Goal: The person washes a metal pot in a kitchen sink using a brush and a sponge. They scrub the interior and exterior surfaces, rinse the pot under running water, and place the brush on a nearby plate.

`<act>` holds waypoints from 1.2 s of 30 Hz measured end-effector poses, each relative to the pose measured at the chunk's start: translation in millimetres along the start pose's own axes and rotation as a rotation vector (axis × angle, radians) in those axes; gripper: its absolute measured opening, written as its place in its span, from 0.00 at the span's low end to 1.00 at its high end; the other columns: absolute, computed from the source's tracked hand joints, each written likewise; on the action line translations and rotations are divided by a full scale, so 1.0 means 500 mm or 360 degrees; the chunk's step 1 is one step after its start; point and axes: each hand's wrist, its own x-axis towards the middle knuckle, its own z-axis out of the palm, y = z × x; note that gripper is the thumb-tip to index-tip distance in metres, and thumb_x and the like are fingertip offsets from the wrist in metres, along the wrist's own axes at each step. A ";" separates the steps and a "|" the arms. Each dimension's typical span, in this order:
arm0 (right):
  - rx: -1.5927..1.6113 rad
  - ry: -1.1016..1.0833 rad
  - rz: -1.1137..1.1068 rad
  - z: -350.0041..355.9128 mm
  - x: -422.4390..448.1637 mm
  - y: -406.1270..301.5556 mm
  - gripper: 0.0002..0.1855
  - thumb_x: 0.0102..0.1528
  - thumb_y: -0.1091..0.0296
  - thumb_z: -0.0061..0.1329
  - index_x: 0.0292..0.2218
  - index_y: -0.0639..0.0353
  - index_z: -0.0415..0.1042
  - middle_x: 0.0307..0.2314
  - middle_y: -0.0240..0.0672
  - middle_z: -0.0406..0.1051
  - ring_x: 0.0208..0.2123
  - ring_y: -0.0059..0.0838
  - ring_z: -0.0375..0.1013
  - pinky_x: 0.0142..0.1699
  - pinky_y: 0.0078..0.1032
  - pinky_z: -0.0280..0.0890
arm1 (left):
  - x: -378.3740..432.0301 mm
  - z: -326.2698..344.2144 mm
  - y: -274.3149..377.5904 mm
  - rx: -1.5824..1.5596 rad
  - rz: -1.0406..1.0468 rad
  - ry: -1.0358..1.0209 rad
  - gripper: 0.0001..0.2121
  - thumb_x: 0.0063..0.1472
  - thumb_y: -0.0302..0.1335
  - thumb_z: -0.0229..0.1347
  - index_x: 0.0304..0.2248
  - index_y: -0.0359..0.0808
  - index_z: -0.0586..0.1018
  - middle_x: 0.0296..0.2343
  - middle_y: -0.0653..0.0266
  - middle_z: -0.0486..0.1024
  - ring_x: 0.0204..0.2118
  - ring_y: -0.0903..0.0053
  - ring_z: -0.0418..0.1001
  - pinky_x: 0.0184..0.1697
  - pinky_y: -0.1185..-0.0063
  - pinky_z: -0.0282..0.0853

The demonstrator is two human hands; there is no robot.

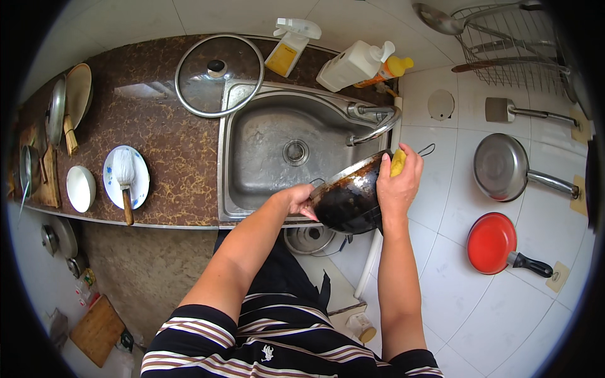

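A blackened metal wok [347, 203] is tilted on its side over the front right of the stainless steel sink [264, 127], its dark, scorched outside turned towards me. My left hand [300, 201] grips the wok at its left edge. At the wok's right side, my right hand [401, 182] holds a yellow sponge [398, 163], with the thumb across it. A thin wire loop [427, 150] sticks out beyond the right fingers. The curved faucet [378, 127] reaches over the sink just behind the wok. Most of the wok's inside is hidden from view.
A glass lid [220, 75] overlaps the sink's back left corner. Behind the sink stand a spray bottle [290, 49] and a white pump bottle [352, 66]. Left on the counter are a plate [111, 189] bearing a brush and a bowl [81, 189]. Pans [501, 167] hang on the right wall.
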 end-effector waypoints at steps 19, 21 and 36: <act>0.0286 0.0017 0.0533 0.046 -0.116 0.157 0.19 0.58 0.60 0.54 0.48 0.60 0.70 0.44 0.45 0.69 0.48 0.48 0.69 0.53 0.38 0.65 | -0.245 0.078 0.133 0.0644 0.0800 0.1924 0.32 0.46 0.17 0.57 0.55 0.35 0.71 0.41 0.56 0.79 0.36 0.67 0.81 0.29 0.70 0.81; 0.0374 0.0012 0.0644 0.060 -0.128 0.174 0.19 0.58 0.59 0.54 0.46 0.60 0.72 0.42 0.46 0.72 0.46 0.48 0.71 0.52 0.37 0.65 | -0.221 -0.002 0.115 0.0879 0.1158 0.2086 0.33 0.46 0.17 0.57 0.56 0.32 0.71 0.45 0.55 0.79 0.43 0.69 0.79 0.40 0.74 0.78; 0.0768 -0.0064 0.0632 0.165 -0.150 0.133 0.17 0.57 0.58 0.55 0.42 0.60 0.72 0.37 0.48 0.73 0.40 0.51 0.73 0.47 0.39 0.67 | -0.252 -0.061 0.143 0.0506 0.0844 0.1697 0.26 0.49 0.17 0.51 0.51 0.36 0.75 0.30 0.65 0.76 0.25 0.75 0.74 0.25 0.71 0.77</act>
